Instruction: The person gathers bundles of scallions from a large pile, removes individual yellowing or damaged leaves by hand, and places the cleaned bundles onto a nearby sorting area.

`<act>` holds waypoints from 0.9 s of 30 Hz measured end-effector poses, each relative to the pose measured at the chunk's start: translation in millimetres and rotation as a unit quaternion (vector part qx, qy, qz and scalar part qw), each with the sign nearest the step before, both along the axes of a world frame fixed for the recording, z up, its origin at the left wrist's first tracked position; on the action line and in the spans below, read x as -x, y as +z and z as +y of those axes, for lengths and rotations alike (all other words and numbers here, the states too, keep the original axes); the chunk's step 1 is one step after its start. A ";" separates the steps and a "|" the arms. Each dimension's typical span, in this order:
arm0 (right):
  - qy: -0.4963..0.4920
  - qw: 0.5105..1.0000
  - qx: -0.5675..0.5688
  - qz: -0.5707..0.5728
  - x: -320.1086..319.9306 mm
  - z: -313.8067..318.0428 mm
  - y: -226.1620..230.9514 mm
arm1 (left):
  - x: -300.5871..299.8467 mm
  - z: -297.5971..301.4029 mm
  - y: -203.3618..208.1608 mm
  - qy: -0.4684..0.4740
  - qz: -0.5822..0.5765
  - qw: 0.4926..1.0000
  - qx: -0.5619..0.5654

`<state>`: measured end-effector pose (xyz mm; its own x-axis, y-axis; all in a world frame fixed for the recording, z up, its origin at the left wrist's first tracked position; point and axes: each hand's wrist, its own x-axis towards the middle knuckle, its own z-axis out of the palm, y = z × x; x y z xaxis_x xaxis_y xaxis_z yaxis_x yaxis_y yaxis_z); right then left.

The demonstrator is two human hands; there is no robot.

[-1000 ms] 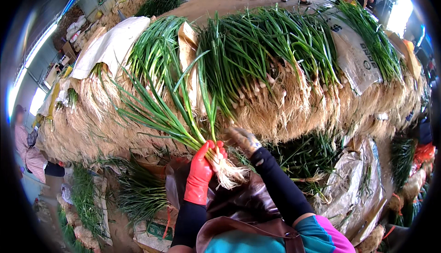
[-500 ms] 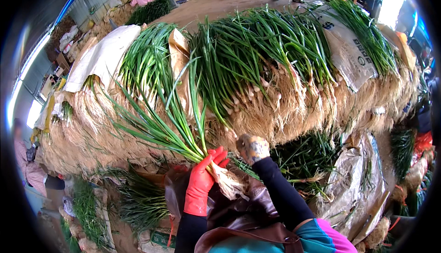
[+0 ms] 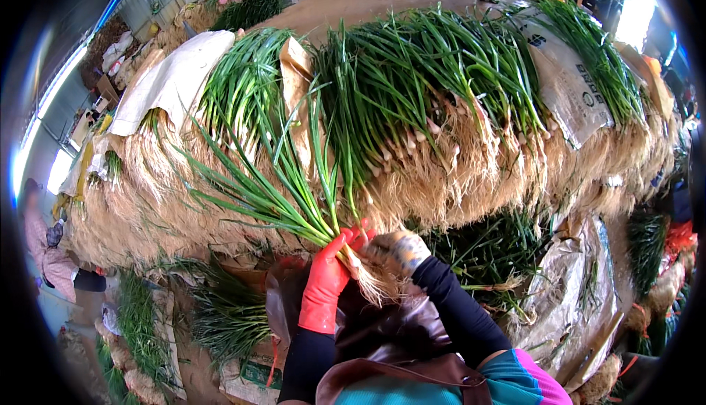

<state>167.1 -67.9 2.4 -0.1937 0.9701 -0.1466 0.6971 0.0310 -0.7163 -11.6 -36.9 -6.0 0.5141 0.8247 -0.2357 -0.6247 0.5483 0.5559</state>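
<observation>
Clutching green onions (image 3: 319,231) above the roots (image 3: 375,281) in the left hand (image 3: 328,269), with the right hand (image 3: 404,251) angled close beside, hold unclear.

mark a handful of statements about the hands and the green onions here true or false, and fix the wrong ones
1. The left hand wears a red glove. True.
2. The right hand is bare. False: it wears a pale glove with dark patches.
3. The leaves of the held bunch of green onions point toward the wearer's body. False: they fan out away from it, and the roots are on the nearer side.
4. A whitish sheet lies over part of the long heap. True.
5. The wearer's apron is bright yellow. False: it is dark brown.
</observation>
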 end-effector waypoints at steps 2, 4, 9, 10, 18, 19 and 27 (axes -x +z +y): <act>-0.139 0.949 0.027 0.281 3.8 2.9 3.2 | 0.8 -4.8 -2.7 0.016 -0.016 1.000 0.011; -0.161 0.929 -0.050 0.330 11.9 21.9 2.2 | 3.2 -6.2 -4.2 0.021 0.007 0.999 0.027; -0.046 0.971 -0.224 -0.065 36.2 45.1 -18.9 | 9.1 0.7 -3.4 0.009 0.152 0.988 0.034; -0.058 0.950 -0.307 -0.019 36.8 44.5 -23.7 | 8.3 1.1 -3.4 0.025 0.169 0.985 0.007; -0.234 0.810 -0.048 0.536 35.4 62.3 -41.0 | 16.7 -24.0 5.4 0.003 0.066 0.998 -0.020; -0.229 0.782 0.033 0.578 35.8 65.3 -40.5 | 17.0 -25.8 6.6 -0.022 0.065 0.998 -0.012; -0.223 0.813 0.081 0.531 37.4 44.4 -33.8 | 22.1 -22.9 6.5 0.014 0.009 1.000 0.014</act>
